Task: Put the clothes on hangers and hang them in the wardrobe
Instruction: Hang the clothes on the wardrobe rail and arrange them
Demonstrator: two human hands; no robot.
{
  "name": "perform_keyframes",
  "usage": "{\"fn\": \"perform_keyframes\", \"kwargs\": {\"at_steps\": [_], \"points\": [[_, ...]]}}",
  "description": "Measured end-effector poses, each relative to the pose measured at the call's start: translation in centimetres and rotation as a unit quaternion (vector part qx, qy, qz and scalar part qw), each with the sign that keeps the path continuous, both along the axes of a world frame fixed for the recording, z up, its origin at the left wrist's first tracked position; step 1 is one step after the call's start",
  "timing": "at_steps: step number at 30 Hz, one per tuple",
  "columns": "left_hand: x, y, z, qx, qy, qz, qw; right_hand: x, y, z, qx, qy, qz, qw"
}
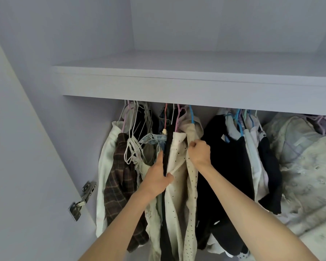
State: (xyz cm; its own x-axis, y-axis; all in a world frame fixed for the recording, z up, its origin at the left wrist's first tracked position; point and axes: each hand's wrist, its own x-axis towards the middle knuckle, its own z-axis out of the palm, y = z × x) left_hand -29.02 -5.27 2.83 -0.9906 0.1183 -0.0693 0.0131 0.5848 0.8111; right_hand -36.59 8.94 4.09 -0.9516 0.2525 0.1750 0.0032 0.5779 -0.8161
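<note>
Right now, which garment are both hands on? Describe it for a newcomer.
Under the wardrobe shelf, look mid-rail between the brown plaid shirt and the black top. The cream dotted garment hangs there, the only speckled one, held by the left hand and right hand.

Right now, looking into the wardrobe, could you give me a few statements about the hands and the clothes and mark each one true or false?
1. Both hands hold the cream dotted garment. True: the left hand and the right hand each grip its fabric.
2. The dotted garment lies on the shelf. False: it hangs below the shelf among the other clothes.
3. A brown plaid garment hangs left of the left hand. True.
4. The blue hanger is in the right hand. False: it hangs above that hand, untouched.
5. A metal hinge is on the wardrobe's left side. True.
</note>
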Motion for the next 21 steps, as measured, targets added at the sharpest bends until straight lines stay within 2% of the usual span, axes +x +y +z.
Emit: {"fn": "perform_keyframes", "kwargs": {"at_steps": [2, 5, 12, 16, 21], "points": [[0.3, -0.1, 0.3, 0.008, 0.002, -0.004, 1.0, 0.8, 0.4, -1.3, 0.01, 0.013, -0.004, 1.0], [0.4, -0.4, 0.5, 0.016, 0.004, -0.01, 1.0, 1.5, 0.2, -1.8, -0.027, 0.083, 0.002, 0.996], [-0.3, -0.5, -0.2, -0.001, -0.011, -0.028, 1.0, 0.2, -0.6, 2.4, -0.048, 0.195, 0.02, 0.979], [-0.4, -0.5, -0.3, -0.009, -0.008, -0.031, 0.999, -2.1, -0.8, 3.6, -0.076, 0.17, 0.03, 0.982], [-0.8, -0.6, -1.2, 0.007, -0.005, -0.027, 1.0, -3.9, 0.0, 1.7, -0.095, 0.11, 0.0, 0.989]]}}
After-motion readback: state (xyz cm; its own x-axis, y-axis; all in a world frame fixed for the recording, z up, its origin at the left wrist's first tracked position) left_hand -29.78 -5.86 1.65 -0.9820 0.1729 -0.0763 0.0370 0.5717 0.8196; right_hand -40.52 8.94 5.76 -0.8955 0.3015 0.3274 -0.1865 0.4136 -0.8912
